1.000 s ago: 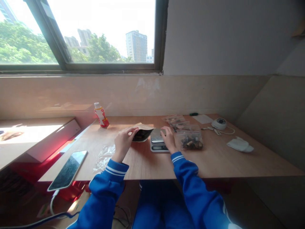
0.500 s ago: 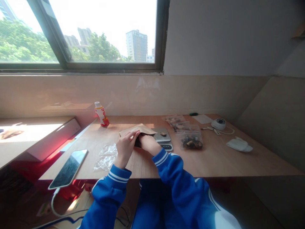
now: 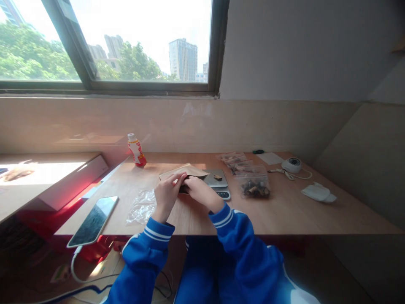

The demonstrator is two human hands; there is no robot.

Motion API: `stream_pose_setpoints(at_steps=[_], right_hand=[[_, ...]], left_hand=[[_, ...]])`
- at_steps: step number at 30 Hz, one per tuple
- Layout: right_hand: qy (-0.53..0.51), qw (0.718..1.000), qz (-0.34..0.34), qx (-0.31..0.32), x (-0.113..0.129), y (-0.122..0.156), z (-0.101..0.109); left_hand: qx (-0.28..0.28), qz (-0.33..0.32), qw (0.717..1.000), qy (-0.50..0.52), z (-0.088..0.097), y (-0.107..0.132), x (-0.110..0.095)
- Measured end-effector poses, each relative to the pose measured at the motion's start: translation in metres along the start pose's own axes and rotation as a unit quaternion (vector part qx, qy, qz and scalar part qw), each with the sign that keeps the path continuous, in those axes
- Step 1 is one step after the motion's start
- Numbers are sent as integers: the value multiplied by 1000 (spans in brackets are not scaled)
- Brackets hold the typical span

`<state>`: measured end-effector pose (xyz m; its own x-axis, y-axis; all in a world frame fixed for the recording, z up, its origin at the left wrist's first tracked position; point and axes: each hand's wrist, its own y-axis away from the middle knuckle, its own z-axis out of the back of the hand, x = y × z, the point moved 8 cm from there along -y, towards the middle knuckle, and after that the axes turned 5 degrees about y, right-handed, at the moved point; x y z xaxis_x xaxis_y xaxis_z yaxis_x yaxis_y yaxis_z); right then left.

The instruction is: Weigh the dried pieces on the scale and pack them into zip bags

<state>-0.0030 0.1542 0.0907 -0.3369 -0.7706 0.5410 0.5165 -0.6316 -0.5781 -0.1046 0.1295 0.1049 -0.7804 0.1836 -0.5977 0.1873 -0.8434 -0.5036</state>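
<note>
A brown paper pouch point(image 3: 185, 171) lies on the wooden table point(image 3: 284, 215) with its dark mouth toward me. My left hand point(image 3: 166, 195) pinches the pouch's near edge. My right hand point(image 3: 199, 191) has its fingers at the mouth of the pouch, curled; what they hold is hidden. Just right of the pouch stands a small digital scale point(image 3: 217, 179) with one small brown piece point(image 3: 218, 177) on its platform.
A clear bag of dark pieces point(image 3: 255, 187) and several flat clear bags point(image 3: 236, 160) lie right of the scale. A crumpled clear bag point(image 3: 141, 206), a phone point(image 3: 93, 220) on a cable, a red-and-white bottle point(image 3: 136, 150), a round white device point(image 3: 292, 164) and a white cloth point(image 3: 318, 192) also sit around.
My right hand left the scale, where a small piece now lies, and moved left to the pouch's mouth. The left hand stayed on the pouch.
</note>
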Motion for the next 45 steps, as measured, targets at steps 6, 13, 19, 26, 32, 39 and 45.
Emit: stream_pose_setpoints(at_steps=[6, 13, 19, 26, 32, 39, 45], right_hand=[[-118, 988, -14, 100, 46, 17, 72], [-186, 964, -188, -35, -46, 43, 104], [24, 975, -210, -72, -124, 43, 60], [127, 970, -200, -61, -151, 45, 36], [197, 964, -175, -21, -146, 53, 27], [76, 967, -73, -231, -60, 58, 66], [76, 992, 47, -87, 35, 33, 33]], left_hand=[[-29, 42, 997, -52, 20, -17, 13], [-76, 99, 992, 4, 33, -20, 37], [-63, 98, 993, 17, 28, -14, 37], [-76, 71, 994, 35, 29, -13, 36], [-71, 48, 995, 42, 24, -11, 31], [-68, 54, 995, 50, 23, -10, 32], [-36, 28, 998, 52, 9, -2, 20]])
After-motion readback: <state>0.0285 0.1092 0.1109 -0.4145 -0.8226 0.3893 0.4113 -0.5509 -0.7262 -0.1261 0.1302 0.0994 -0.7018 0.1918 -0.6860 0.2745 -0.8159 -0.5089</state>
